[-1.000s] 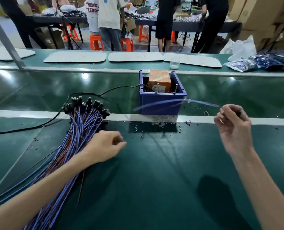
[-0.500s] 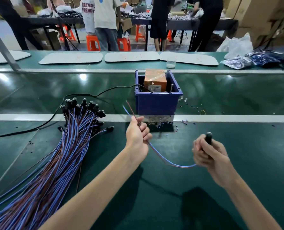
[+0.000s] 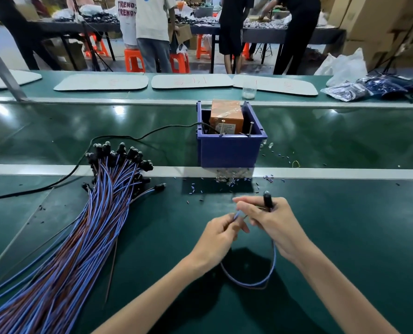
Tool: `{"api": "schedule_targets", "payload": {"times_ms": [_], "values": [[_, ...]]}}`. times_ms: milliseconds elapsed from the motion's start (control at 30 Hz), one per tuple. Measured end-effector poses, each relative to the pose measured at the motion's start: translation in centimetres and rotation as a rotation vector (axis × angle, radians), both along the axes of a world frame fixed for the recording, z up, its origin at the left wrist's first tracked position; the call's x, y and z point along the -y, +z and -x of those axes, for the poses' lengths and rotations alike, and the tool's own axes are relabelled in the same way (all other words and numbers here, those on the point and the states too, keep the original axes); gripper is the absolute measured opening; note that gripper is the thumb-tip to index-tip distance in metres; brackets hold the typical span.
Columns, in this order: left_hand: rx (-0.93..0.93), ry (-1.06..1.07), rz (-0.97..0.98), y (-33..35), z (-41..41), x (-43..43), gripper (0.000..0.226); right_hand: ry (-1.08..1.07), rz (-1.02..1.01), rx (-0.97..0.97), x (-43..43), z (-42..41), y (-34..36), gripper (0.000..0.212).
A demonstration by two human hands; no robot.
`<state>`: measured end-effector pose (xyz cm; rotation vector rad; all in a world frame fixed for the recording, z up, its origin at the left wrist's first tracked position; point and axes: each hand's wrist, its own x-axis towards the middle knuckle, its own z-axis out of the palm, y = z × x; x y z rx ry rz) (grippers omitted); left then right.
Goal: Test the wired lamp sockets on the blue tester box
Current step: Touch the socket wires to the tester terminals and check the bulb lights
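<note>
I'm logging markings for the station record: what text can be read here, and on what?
"TREND" (its ending is unclear) above "TRENDY": on a white T-shirt worn by a person at the far table.
Label on the orange box inside the blue tester box: the print is too small to read.
Red marks on the white mats: too faint to read.

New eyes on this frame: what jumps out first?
The wire bundle, blue and brown and tipped with black sockets, fans across the left of the green bench. Behind centre sits the blue box with an orange unit inside. In front, the left hand pinches the ends of one looped wire while the right hand grips its socket.
</note>
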<state>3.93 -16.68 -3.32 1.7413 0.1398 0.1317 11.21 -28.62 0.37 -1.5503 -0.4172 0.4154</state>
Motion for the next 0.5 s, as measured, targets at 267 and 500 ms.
{"api": "schedule_targets", "payload": {"times_ms": [267, 500], "values": [[0.000, 0.092, 0.040, -0.8, 0.4, -0.1, 0.035, -0.153, -0.070, -0.162, -0.1, 0.6, -2.1, 0.011], [0.013, 0.184, 0.152, -1.0, -0.2, -0.1, 0.030, -0.225, -0.098, -0.286, -0.5, 0.4, -2.5, 0.028]]}}
